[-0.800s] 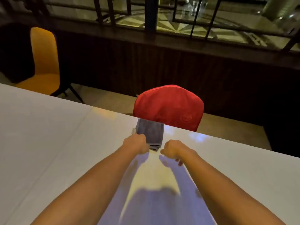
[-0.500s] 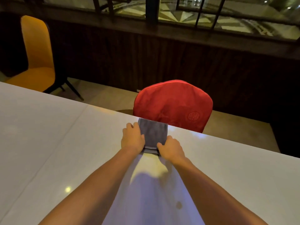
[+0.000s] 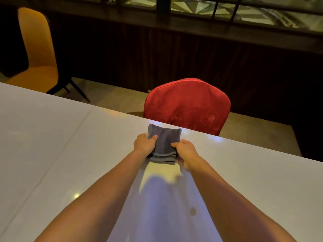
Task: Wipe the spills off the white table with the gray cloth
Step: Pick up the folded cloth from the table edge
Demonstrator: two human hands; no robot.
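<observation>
Both hands have just closed in on the gray cloth, where a moment ago they hung loosely curled short of its near edge. The left hand now has its grip pinching the cloth's left side, thumb laid on top; the right hand pinches the near right corner, thumb on the upper face and the other fingers seemingly tucked under the folded layers, though that underside is hidden. The cloth is folded into a thick square and sits on the white desk at its far edge, just in front of the red chair. This reads as the pick-up or unfolding stage, so wiping has probably not started.

On the near part of the desk, between the forearms, there is a small dark round spot that may be a spill; in the dim light and the shadow cast there, I cannot be sure. The rest of the surface shows only glare.

Nothing stands between the cloth and that spot except the person's own arms. The red chair's back rises just beyond the desk's far edge, close behind the cloth. An orange chair stands well apart at far left, and a dark panelled wall runs behind.
</observation>
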